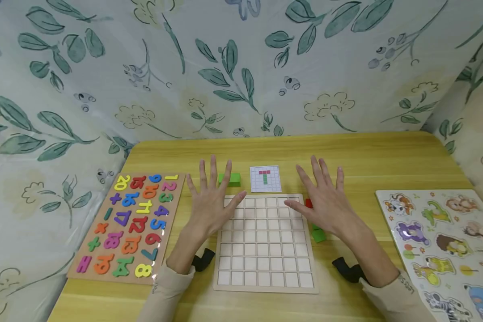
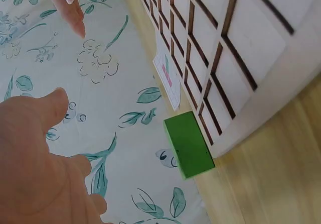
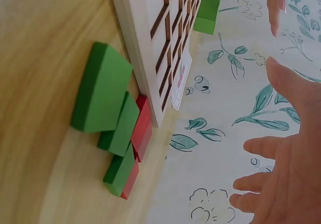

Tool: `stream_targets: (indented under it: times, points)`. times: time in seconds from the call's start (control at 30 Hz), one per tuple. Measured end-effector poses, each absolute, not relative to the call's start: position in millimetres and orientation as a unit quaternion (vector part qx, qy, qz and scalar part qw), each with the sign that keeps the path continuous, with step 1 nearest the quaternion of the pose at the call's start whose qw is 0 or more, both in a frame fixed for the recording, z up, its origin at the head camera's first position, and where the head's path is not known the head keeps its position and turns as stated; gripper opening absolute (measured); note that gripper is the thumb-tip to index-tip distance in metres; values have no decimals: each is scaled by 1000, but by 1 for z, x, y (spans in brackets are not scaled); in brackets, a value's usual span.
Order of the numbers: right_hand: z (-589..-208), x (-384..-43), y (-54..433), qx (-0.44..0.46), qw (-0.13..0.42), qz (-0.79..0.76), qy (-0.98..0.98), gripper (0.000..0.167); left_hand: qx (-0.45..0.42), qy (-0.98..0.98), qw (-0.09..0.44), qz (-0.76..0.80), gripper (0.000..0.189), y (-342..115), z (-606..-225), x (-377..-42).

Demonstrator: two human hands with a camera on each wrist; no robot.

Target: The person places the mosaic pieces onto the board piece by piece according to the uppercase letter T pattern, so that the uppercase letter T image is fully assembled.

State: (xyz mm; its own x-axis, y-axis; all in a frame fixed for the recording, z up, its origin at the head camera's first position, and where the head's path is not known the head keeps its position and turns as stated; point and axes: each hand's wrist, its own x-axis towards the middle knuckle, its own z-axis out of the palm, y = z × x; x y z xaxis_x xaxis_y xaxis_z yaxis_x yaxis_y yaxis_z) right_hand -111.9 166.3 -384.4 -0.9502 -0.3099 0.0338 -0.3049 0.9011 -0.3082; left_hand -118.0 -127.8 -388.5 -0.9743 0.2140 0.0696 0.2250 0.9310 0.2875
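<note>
Both hands hover with spread fingers, palms down, over a wooden grid board point(image 1: 265, 288) of square cells. My left hand point(image 1: 210, 205) is above the board's upper left, holding nothing; my right hand point(image 1: 326, 203) is above its upper right, also holding nothing. A green block point(image 1: 234, 180) lies behind the board, partly covered by the left fingers in the head view. Beside it sits a pattern card point(image 1: 265, 179) with a red and green T. In the right wrist view, several green blocks point(image 3: 103, 91) and red blocks point(image 3: 142, 128) lie along the board's right side, mostly under the right hand.
At left lies a number board point(image 1: 122, 228) with colourful numerals and signs. An animal puzzle board point(image 1: 438, 241) is at right. A patterned floral cloth point(image 1: 241, 125) rises behind the yellow wooden table point(image 1: 346, 158). Black straps point(image 1: 348, 269) hang by the wrists.
</note>
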Motion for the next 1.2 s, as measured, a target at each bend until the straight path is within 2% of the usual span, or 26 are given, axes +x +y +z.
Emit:
stream_targets:
  times: [0.27,0.83,1.2]
  points:
    - [-384,-113,171,-150,23,-173,973,95,-110,-980,-9,-164,89,-141,-392,-110]
    - [-375,-114,182,-140,58,-215,965,95,-106,-930,-211,-282,99,-168,-416,-98]
    - [-371,-116,187,-141,68,-231,960,95,-106,-927,-232,-274,103,-172,-421,-95]
